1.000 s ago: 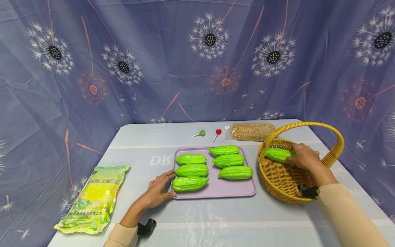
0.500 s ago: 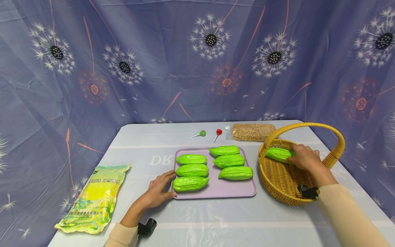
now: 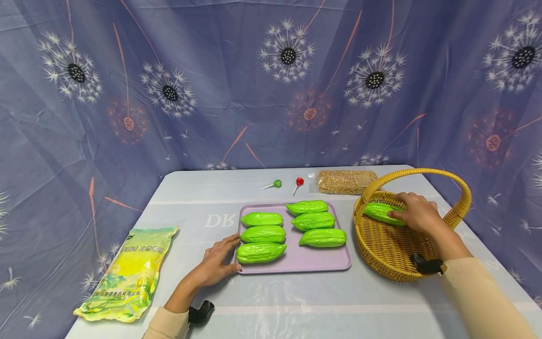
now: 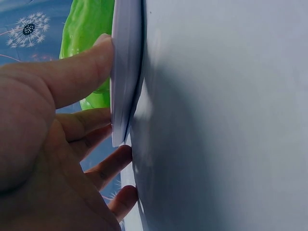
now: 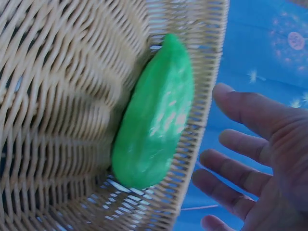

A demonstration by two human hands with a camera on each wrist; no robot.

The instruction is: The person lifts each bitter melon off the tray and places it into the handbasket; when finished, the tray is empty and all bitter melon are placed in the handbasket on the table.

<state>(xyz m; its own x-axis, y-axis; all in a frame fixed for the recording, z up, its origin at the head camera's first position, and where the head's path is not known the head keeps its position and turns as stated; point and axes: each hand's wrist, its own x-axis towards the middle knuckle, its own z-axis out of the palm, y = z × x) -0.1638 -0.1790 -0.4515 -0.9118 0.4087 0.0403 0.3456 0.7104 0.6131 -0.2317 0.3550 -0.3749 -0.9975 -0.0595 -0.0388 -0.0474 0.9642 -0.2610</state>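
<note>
A green bitter melon (image 3: 381, 213) lies against the far wall inside the wicker basket (image 3: 391, 247). Over the basket is my right hand (image 3: 419, 214); the right wrist view shows its fingers (image 5: 236, 168) spread and apart from the melon (image 5: 154, 115). My left hand (image 3: 217, 262) touches the left edge of the lilac tray (image 3: 313, 263), its thumb at the near corner and its fingers extended along the side. Several bitter melons lie on that tray in two columns, one of them (image 3: 261, 253) closest to the left hand.
A yellow-green food bag (image 3: 129, 273) lies at the left of the table. Behind the tray are a green lollipop (image 3: 277, 183), a red lollipop (image 3: 299, 181) and a clear bag of grain (image 3: 345, 181). The basket's tall handle (image 3: 423, 172) arches above the right forearm.
My right hand has shifted slightly and come away from the melon in the basket, so more of its right end shows. The left hand and the tray look unmoved.
</note>
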